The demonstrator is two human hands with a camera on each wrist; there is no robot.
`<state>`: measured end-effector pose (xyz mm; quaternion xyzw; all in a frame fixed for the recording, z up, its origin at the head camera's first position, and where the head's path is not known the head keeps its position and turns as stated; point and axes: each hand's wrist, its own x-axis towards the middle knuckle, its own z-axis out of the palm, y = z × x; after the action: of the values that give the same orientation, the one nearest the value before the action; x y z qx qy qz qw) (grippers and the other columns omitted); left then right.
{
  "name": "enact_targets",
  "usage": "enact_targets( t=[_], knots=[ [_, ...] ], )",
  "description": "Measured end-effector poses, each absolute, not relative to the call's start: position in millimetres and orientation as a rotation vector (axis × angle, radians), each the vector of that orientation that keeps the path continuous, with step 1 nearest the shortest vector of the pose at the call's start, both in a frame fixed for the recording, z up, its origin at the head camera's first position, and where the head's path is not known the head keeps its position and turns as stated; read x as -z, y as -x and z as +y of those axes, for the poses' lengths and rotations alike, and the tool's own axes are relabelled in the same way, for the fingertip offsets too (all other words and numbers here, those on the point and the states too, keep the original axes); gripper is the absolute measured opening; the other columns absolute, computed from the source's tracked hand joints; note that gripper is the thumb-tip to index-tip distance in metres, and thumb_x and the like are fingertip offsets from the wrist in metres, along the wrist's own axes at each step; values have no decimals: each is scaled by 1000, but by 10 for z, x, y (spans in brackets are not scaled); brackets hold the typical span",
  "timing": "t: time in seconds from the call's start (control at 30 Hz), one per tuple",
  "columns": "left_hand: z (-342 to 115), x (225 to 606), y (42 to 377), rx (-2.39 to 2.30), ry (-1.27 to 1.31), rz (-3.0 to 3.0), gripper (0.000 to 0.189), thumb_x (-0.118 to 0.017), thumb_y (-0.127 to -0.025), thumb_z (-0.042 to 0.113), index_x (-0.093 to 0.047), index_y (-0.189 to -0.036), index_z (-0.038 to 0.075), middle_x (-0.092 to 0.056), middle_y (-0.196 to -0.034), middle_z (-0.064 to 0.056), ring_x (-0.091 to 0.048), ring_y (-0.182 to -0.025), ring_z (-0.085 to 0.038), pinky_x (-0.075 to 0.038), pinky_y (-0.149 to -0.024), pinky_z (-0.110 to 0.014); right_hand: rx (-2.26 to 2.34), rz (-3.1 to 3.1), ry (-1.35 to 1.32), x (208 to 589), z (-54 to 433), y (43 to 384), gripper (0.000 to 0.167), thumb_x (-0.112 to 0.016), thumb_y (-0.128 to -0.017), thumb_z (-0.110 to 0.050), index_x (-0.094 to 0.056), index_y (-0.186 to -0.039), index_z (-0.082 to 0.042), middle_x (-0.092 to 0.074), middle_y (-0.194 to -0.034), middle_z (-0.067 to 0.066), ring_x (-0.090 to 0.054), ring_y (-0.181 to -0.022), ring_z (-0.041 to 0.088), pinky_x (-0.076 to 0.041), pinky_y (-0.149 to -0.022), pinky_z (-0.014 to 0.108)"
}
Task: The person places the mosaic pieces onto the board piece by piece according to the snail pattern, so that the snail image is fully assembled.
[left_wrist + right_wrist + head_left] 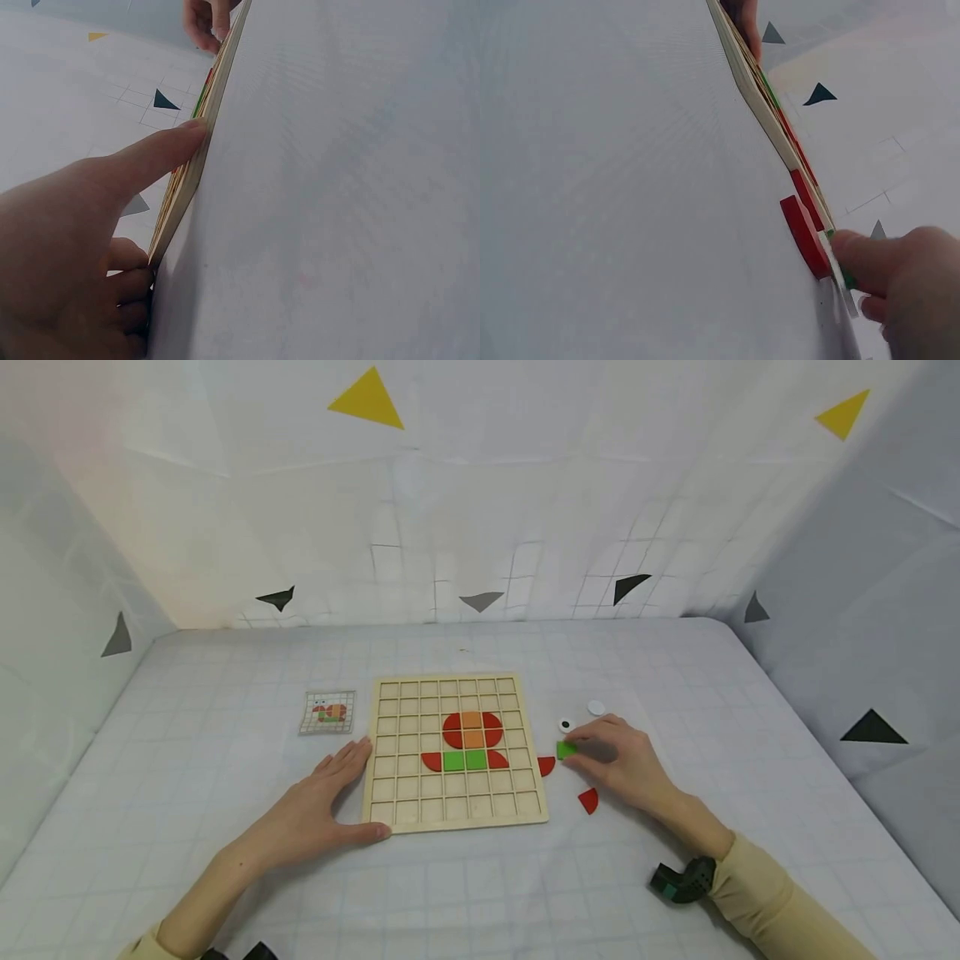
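A wooden grid board lies on the table, with red, orange and green tiles set in its middle cells. My left hand touches the board's left side, its thumb at the near left corner and its fingers along the edge. Right of the board, my right hand pinches a green square tile between thumb and fingers. Two red quarter-round tiles, one by the board's edge and one nearer, lie close to that hand. In the right wrist view, the green tile is partly hidden by the thumb.
A small picture card with a coloured grid figure lies left of the board. Beyond the right hand are a white disc with a black dot and a plain white disc. White cloth walls stand behind and at both sides.
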<state>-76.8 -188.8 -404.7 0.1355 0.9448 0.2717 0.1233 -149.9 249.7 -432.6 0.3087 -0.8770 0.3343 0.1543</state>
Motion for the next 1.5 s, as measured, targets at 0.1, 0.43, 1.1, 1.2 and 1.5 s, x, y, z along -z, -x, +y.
enact_targets(
  t=[0.1,0.43,1.1,1.2,1.5],
  knots=[
    [-1882,4039,767,-790,-401,2753,118,-68,-73,79,-21,-161,16,-20,-167,1,-19,-154,-31,-21,-122,-59,-1030,-2522,-835,4246,2414,1472,35,-89,-73,-9,-76,-104,-16,-73,-98,-8,-64,-96,10,-52,-85,20],
    [-1889,4049,768,-795,-392,2751,118,-68,-72,78,-21,-161,16,-20,-167,0,-19,-154,-30,-20,-122,-58,-1223,-2497,-870,4107,1724,1508,27,-86,-77,-13,-76,-103,-13,-74,-96,-4,-64,-93,14,-54,-82,40],
    [-1890,4045,764,-800,-412,2761,116,-68,-74,77,-22,-160,15,-21,-167,-2,-20,-153,-32,-22,-121,-59,-1062,-2650,-886,4109,776,1576,23,-84,-82,-22,-77,-101,-12,-75,-93,-5,-58,-84,12,-49,-73,24],
    [-1884,4047,767,-805,-418,2761,116,-67,-74,78,-22,-160,15,-21,-167,-2,-20,-153,-31,-21,-122,-58,-1011,-2620,-901,4138,709,1567,24,-84,-82,-22,-77,-102,-11,-75,-94,-4,-57,-85,13,-50,-75,25],
    [-1891,4058,773,-800,-419,2760,117,-67,-74,78,-22,-160,14,-21,-167,-2,-19,-153,-31,-21,-122,-58,-987,-2483,-936,4273,688,1540,22,-83,-83,-17,-76,-104,-11,-74,-93,-3,-58,-90,14,-52,-78,29]
  ],
)
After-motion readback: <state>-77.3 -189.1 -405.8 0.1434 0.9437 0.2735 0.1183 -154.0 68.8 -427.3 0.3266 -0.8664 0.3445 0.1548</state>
